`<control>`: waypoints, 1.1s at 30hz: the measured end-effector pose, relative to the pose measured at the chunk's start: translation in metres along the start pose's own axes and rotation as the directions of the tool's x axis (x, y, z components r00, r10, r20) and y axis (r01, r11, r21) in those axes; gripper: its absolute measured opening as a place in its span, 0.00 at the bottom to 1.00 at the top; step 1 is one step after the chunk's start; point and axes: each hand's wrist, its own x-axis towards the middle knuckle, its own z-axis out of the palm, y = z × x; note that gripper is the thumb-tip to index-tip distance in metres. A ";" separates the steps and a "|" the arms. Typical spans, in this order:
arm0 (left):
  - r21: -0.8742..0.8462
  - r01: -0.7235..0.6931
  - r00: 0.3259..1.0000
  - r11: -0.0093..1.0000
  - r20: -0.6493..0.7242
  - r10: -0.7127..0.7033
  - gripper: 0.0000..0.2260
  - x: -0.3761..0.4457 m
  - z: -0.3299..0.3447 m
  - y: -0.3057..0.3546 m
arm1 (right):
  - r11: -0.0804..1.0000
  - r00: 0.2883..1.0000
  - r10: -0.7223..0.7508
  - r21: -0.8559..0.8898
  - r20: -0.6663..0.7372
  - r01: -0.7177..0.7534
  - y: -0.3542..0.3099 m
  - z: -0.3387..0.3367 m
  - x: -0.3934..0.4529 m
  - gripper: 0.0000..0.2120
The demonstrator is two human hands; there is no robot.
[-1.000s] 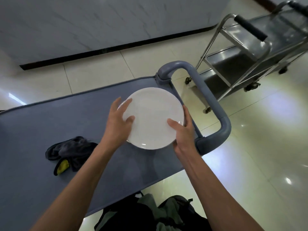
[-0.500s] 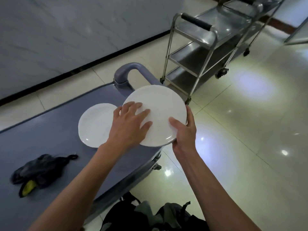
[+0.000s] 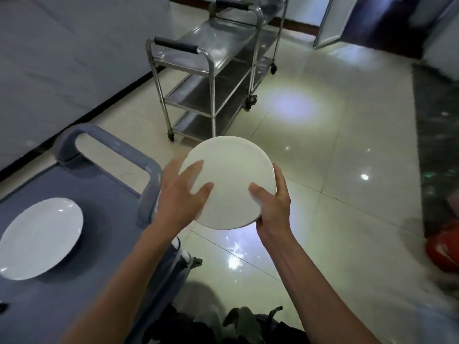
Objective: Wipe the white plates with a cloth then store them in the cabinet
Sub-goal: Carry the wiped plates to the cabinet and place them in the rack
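**A:** What sat at the far left of the frame?

**B:** A white plate (image 3: 41, 238) lay flat on the blue-grey cart top (image 3: 106, 219), at the lower left. The cart's curved handle (image 3: 104, 140) rose just right of it, toward the frame's middle left.

**A:** And in the centre?

**B:** A second white plate (image 3: 229, 182) was held up in the air, past the cart's end and over the glossy tiled floor (image 3: 335, 194). The left hand (image 3: 181, 197) lay on its left side, fingers spread and fairly straight across the face, blurred at the tips. I could not tell whether the thumb hooked under the rim.

**A:** The other hand?

**B:** The right hand (image 3: 273, 202) gripped the plate's lower right edge, thumb pressed on the top face and fingers wrapped behind the rim.

**A:** Anything beyond the plate?

**B:** A steel three-shelf trolley (image 3: 211, 70) stood at the upper centre, near the wall, well apart from the held plate. A red object (image 3: 444, 247), too blurred to identify, showed at the right edge. Dark clothing (image 3: 223, 326) filled the bottom centre.
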 end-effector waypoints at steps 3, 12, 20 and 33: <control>-0.117 -0.039 0.996 0.992 0.070 0.047 0.24 0.011 0.036 0.032 | 0.998 0.996 -0.056 0.014 -0.069 0.057 -0.022 -0.041 0.006 0.33; -0.306 -0.157 0.925 0.939 0.286 0.248 0.22 0.045 0.139 0.116 | 0.988 0.937 -0.127 0.041 -0.324 0.149 -0.061 -0.143 0.019 0.31; -0.457 -0.212 0.788 0.864 0.442 0.428 0.20 0.087 0.250 0.190 | 0.957 0.766 -0.288 -0.191 -0.575 0.218 -0.104 -0.218 0.055 0.29; -0.590 -0.419 0.335 0.690 0.606 0.721 0.21 0.044 0.379 0.340 | 0.929 0.259 -0.327 -0.258 -0.909 0.267 -0.135 -0.329 0.006 0.33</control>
